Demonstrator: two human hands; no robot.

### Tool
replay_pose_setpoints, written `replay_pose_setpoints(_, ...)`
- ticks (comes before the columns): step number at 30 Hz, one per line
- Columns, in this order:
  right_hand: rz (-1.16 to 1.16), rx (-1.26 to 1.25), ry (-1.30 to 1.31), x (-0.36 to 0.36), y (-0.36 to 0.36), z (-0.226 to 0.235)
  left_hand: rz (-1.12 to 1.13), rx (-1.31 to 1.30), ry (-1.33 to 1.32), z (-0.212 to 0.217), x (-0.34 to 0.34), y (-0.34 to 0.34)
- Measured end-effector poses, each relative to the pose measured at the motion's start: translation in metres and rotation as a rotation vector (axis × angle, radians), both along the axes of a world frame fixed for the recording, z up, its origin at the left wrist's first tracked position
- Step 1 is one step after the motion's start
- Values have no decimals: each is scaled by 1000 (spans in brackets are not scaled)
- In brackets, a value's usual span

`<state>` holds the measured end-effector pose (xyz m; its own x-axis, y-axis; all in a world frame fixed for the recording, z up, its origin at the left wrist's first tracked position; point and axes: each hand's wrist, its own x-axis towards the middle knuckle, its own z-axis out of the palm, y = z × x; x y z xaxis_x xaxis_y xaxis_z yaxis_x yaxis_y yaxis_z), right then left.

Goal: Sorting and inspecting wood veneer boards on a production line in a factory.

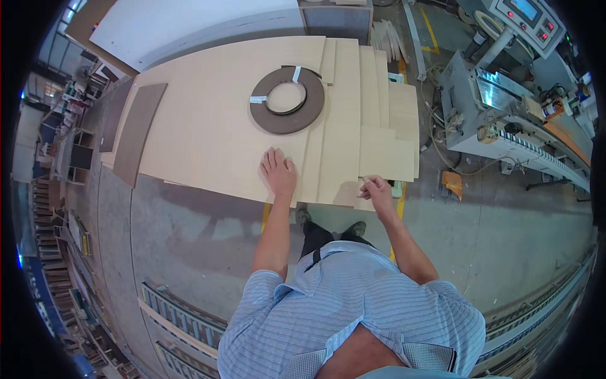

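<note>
A stack of pale wooden panels [208,120] lies in front of me, its boards staggered toward the right. My left hand [278,172] rests flat on the large top panel near its front edge, fingers stretched out. By the front edge of the narrower boards [341,145], my right hand [377,192] is closed, thumb and fingers pinched together. What they hold, if anything, cannot be made out. Beyond my left hand a brown coil of edge banding [265,118] lies on the panels, with white tape at two places.
A narrow grey-brown board [140,132] lies across the stack's left end. At the right stands a machine [480,120] with a control panel [528,22]; hoses and a cable trail on the floor beside it. Roller conveyors [183,316] run behind me on the left. A white panel [202,28] stands beyond the stack.
</note>
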<state>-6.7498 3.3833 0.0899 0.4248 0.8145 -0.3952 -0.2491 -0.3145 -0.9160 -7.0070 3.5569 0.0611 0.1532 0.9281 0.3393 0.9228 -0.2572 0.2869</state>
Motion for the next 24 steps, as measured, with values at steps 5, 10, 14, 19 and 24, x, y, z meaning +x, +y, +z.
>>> replay_pose_setpoints(5,69,26,-27,0,-8,-27,-16,24,37,-5,13,3)
replay_pose_setpoints(10,44,-18,22,-6,-8,-30,-37,104,83,-26,-14,4)
replay_pose_setpoints(14,-24,3,38,-4,-6,-22,-9,66,72,-12,-2,-1)
replay_pose_setpoints(19,-71,35,99,-9,-6,-10,3,82,95,-13,-2,2)
replay_pose_setpoints(24,-48,10,53,-9,-14,-21,2,76,125,-9,2,3)
